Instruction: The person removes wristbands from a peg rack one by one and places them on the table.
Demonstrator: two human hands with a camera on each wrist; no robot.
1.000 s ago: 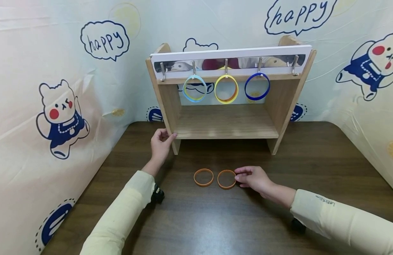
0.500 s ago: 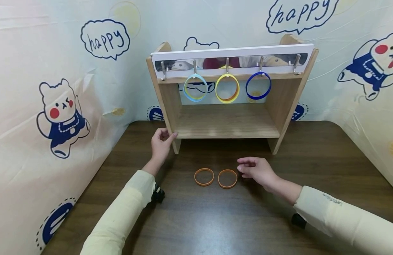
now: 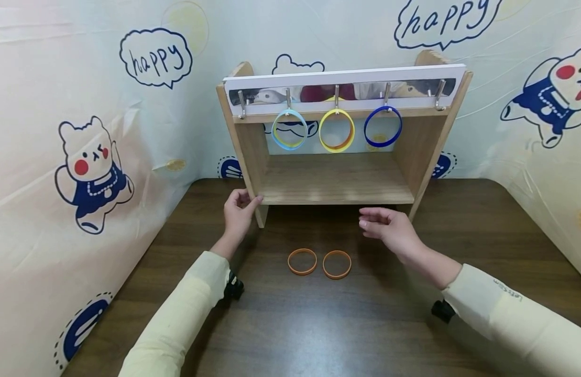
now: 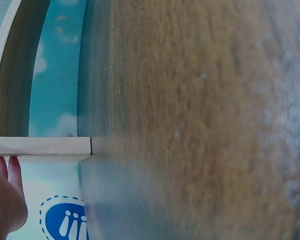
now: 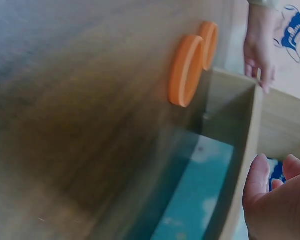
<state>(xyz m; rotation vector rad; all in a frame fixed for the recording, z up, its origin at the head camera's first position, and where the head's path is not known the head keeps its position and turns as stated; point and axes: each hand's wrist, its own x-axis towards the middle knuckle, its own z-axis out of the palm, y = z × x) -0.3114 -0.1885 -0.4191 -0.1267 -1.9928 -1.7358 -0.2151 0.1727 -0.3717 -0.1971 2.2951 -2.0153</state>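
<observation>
"Orange rings (image 5: pixel 177 75) lying on the table (image 3: pixel 318 324): any risk?"

"Right hand (image 3: pixel 395 231) is empty, fingers loosely extended; it could bump the wooden rack (image 3: pixel 337 180) nearby."

"And the left hand (image 3: pixel 238 215)?"

"Pinching the rack's side panel (image 3: pixel 252 152); pulling could shift it."

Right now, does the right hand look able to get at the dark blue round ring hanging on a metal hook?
Probably yes: the right hand looks empty, and nothing visible blocks its way up to the dark blue ring at the front of the light wooden rack.
</observation>
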